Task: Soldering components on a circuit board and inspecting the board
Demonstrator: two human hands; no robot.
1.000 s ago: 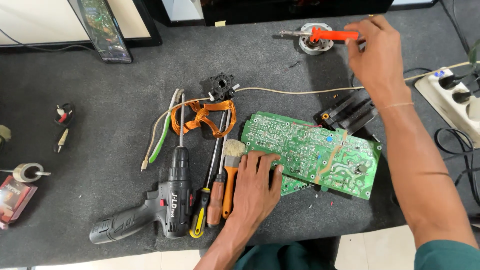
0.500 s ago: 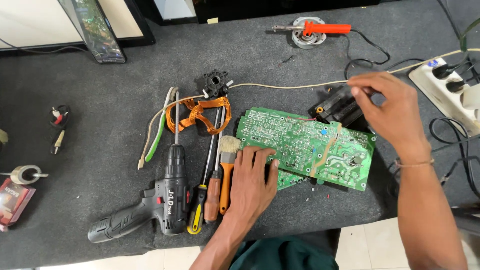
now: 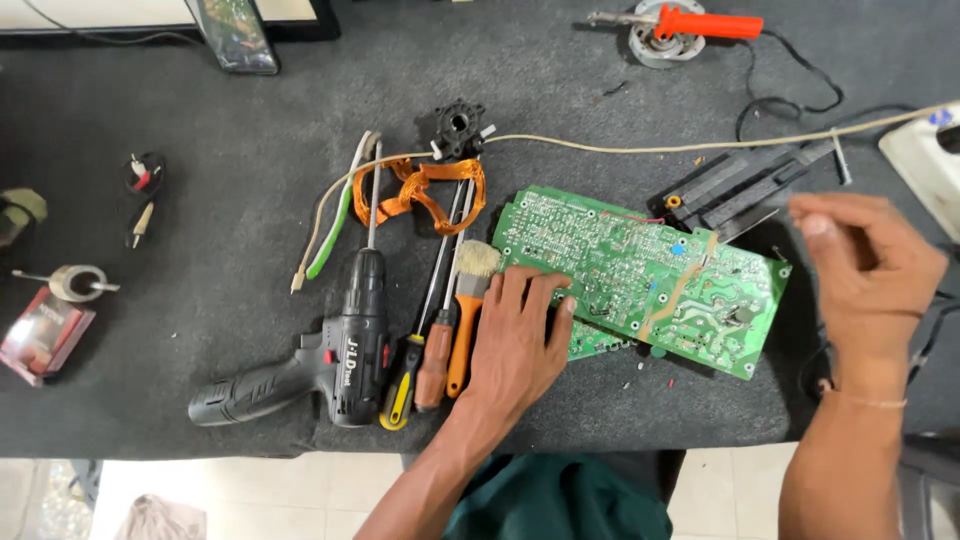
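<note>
Right hand pulled back from the black part, left hand on the board

Since the earlier picture the right hand (image 3: 865,270) has moved away from the black plastic part (image 3: 745,185) near the far right of the table and now hangs in the air over the right edge, a little blurred. Its fingers are loosely curled and half open, and I see nothing held in them. The left hand (image 3: 515,345) has not changed its place: it lies flat, fingers spread, with the fingertips pressing on the left end of the green circuit board (image 3: 650,280).

This board lies in the middle of the dark table (image 3: 250,140), toward the near edge, turned a little, with its solder side up. I judge it to be light and stiff, but fragile: the small parts and solder points can break or scratch. It is better to take it by the bare edges or corners, not by the middle.

Just left of the left hand lie a brush (image 3: 470,300) with an orange handle, two screwdrivers (image 3: 430,350) and a black cordless drill (image 3: 340,360), side by side. An orange soldering iron (image 3: 700,22) rests in its stand at the far edge. The left forearm comes up from the near edge; the right forearm rises from the near right corner
</note>
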